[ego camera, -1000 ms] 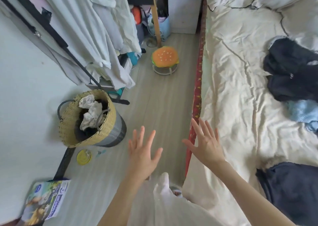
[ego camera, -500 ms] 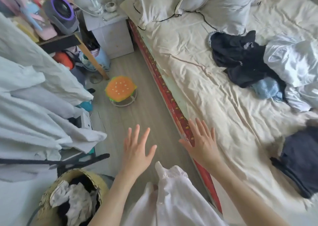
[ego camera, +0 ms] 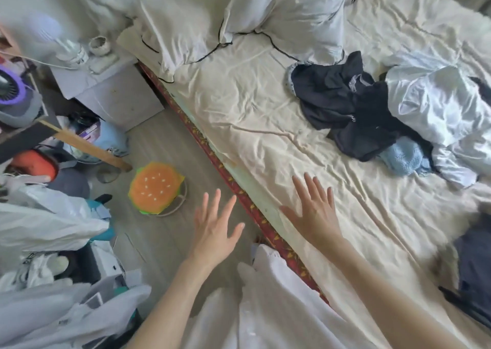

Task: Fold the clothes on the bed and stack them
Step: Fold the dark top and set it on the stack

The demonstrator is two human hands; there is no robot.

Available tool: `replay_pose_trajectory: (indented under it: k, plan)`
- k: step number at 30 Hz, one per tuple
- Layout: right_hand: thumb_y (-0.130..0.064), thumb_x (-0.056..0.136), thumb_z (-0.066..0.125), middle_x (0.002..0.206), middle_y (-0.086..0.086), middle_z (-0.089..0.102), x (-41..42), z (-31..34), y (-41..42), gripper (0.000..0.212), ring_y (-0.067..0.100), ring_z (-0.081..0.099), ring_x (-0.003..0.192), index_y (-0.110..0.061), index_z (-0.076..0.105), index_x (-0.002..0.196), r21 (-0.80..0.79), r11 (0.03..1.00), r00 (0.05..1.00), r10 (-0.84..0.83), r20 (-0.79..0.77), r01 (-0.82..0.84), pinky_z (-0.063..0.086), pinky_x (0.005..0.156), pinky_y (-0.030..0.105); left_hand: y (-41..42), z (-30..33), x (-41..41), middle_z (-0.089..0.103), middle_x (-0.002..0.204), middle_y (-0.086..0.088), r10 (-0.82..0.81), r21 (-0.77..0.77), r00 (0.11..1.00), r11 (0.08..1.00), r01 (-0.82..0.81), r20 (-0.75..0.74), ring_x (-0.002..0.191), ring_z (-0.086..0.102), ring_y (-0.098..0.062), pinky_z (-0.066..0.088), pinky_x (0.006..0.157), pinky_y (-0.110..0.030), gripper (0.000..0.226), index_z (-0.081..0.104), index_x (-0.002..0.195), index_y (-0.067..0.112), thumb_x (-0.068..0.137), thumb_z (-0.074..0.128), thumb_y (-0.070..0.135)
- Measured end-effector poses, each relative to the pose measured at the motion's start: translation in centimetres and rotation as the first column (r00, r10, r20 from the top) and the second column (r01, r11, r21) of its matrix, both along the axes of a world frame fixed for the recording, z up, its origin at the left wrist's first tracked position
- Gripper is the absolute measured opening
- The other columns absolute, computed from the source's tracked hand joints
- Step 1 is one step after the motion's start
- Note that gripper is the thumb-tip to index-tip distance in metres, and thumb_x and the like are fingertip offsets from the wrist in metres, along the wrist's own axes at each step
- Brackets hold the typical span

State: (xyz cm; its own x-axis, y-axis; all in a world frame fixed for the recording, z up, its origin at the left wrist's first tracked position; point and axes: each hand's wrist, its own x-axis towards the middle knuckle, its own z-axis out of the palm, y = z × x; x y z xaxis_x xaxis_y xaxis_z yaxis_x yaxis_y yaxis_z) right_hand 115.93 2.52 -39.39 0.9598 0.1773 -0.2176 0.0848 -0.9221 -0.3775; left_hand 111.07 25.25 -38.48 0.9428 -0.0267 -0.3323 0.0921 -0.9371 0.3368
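Bed (ego camera: 265, 125) runs diagonally, its long axis from near right to far left; cream sheet, heavily creased. Red patterned side rail (ego camera: 212, 160) follows the same diagonal along the bed's left edge.

Left hand (ego camera: 215, 229): held out over the floor (ego camera: 159, 141), palm down, fingers straight and spread, pointing far. Holds nothing.

Right hand (ego camera: 314, 213): over the near-left edge of the bed, palm down, fingers straight and slightly spread, pointing far. Holds nothing. Cannot tell whether it touches the sheet or hovers just above it.

Clothes, all unfolded, on the right half of the bed, well apart from both hands:
- Dark navy garment (ego camera: 342, 104), crumpled, sprawled roughly along the bed's diagonal, far right of the right hand.
- Pale satin garment (ego camera: 435, 107), bunched, just to the right of the navy one and overlapping it.
- Light blue knit piece (ego camera: 403, 157), small, tucked at the near edge of the navy garment, partly under the satin.
- Another dark garment (ego camera: 475, 269) at the near right, cut off by the frame edge; shape unclear.

Two pillows (ego camera: 287, 11) at the far end of the bed, edged with dark piping.

On the floor left of the bed: burger-shaped stool (ego camera: 155, 186). Grey bedside cabinet (ego camera: 114, 93) at the far left. White fabric (ego camera: 47, 226) piled at the left edge, blurred.
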Motion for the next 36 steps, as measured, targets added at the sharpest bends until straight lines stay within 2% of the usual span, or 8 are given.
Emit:
replay_pose_trajectory:
  k: [6,10,16,18,23,27,33,36]
  plan:
    - [-0.06,0.091,0.042,0.16,0.002,0.01,8.3,-0.1,0.2,0.074,0.023,0.002,0.147,-0.027,0.014,0.151,-0.038,0.995,0.995,-0.095,-0.025,0.094,-0.003,0.117,0.045,0.3,0.3,12.0,0.001,0.16,-0.008,-0.132,0.018,0.991,0.991,0.132,0.014,0.146,-0.007,-0.03,0.007,0.117,-0.048,0.063,0.019,0.151,0.026,0.096,0.042,0.047]
    - [-0.059,0.092,0.041,0.159,0.002,0.013,13.2,-1.1,0.6,0.072,0.023,0.006,0.147,-0.026,0.015,0.151,-0.095,0.982,0.983,-0.172,-0.069,0.165,-0.001,0.118,0.046,1.1,-1.3,17.9,-0.002,0.16,-0.008,-0.239,0.014,0.965,0.97,0.242,-0.104,0.146,-0.008,-0.028,0.007,0.117,-0.046,0.064,0.015,0.151,0.026,0.096,0.041,0.046]
    - [-0.056,0.093,0.044,0.157,0.005,0.02,20.3,-4.1,1.5,0.071,0.025,0.013,0.146,-0.024,0.017,0.151,-0.162,0.915,0.905,-0.395,-0.16,0.371,0.007,0.117,0.046,3.8,-5.9,28.7,-0.013,0.159,-0.005,-0.382,-0.007,0.865,0.916,0.401,-0.325,0.145,-0.017,-0.027,-0.001,0.117,-0.046,0.061,0.01,0.152,0.029,0.099,0.035,0.046]
    - [-0.055,0.093,0.044,0.156,0.006,0.023,22.8,-5.2,2.2,0.07,0.025,0.016,0.145,-0.023,0.019,0.15,-0.177,0.872,0.857,-0.484,-0.174,0.457,0.01,0.117,0.045,3.8,-7.6,33.2,-0.012,0.159,-0.006,-0.432,0.005,0.832,0.887,0.463,-0.349,0.145,-0.016,-0.029,-0.001,0.117,-0.047,0.06,0.011,0.152,0.028,0.099,0.036,0.041]
    - [-0.051,0.094,0.047,0.154,0.007,0.027,29.0,-9.1,3.5,0.067,0.024,0.02,0.144,-0.021,0.023,0.149,-0.168,0.807,0.778,-0.591,-0.214,0.566,0.013,0.115,0.044,1.4,-12.4,42.5,-0.01,0.159,-0.006,-0.575,0.038,0.74,0.78,0.624,-0.349,0.146,-0.012,-0.027,-0.002,0.118,-0.046,0.06,0.008,0.152,0.025,0.099,0.037,0.034]
    - [-0.044,0.095,0.048,0.153,0.008,0.03,34.0,-13.6,1.0,0.063,0.025,0.024,0.141,-0.018,0.026,0.148,-0.192,0.808,0.788,-0.587,-0.186,0.557,0.019,0.114,0.044,-0.3,-17.7,48.2,-0.015,0.159,-0.005,-0.608,0.083,0.693,0.725,0.683,-0.388,0.145,-0.015,-0.027,-0.002,0.116,-0.049,0.063,0.003,0.152,0.026,0.1,0.038,0.034]
    - [-0.034,0.097,0.047,0.154,0.009,0.028,41.1,-20.2,-4.8,0.059,0.026,0.017,0.144,-0.012,0.027,0.148,-0.346,0.806,0.833,-0.543,-0.11,0.48,0.011,0.116,0.044,-2.8,-25.0,54.0,-0.029,0.154,-0.002,-0.607,0.148,0.684,0.695,0.704,-0.405,0.143,-0.023,-0.028,-0.002,0.114,-0.056,0.097,-0.012,0.149,0.037,0.087,0.063,0.041]
    - [-0.037,0.096,0.048,0.155,0.012,0.023,45.0,-23.1,-6.3,0.063,0.027,0.013,0.145,-0.01,0.025,0.149,-0.4,0.814,0.879,-0.475,-0.045,0.42,0.007,0.116,0.045,-2.8,-27.7,55.2,-0.03,0.155,0.0,-0.603,0.2,0.66,0.651,0.732,-0.448,0.144,-0.021,-0.026,0.006,0.114,-0.058,0.105,-0.014,0.147,0.04,0.082,0.067,0.048]
